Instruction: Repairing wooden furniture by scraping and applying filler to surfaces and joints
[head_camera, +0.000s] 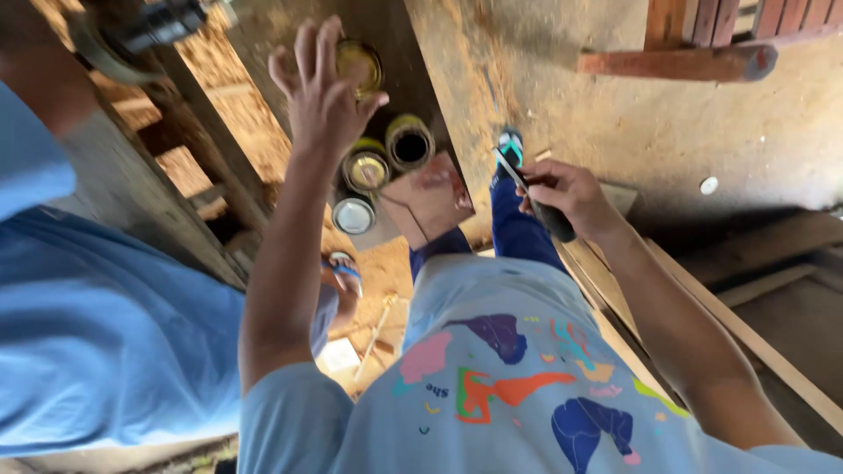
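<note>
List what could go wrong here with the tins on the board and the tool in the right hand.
1. The left hand reaches with fingers spread over the far tin; a careless reach could knock the open tin beside it off the narrow board.
2. The right hand grips a dark-handled tool, blade pointing toward the tins; it could jab the left forearm.

Small round tin [360, 67], brassy yellow top, upright on the dark wooden board [395, 35], at the far end of a row of tins, partly hidden by the left hand's fingers. Dark-handled tool [537, 197] with thin pale blade, tilted, off the board's right edge.
</note>
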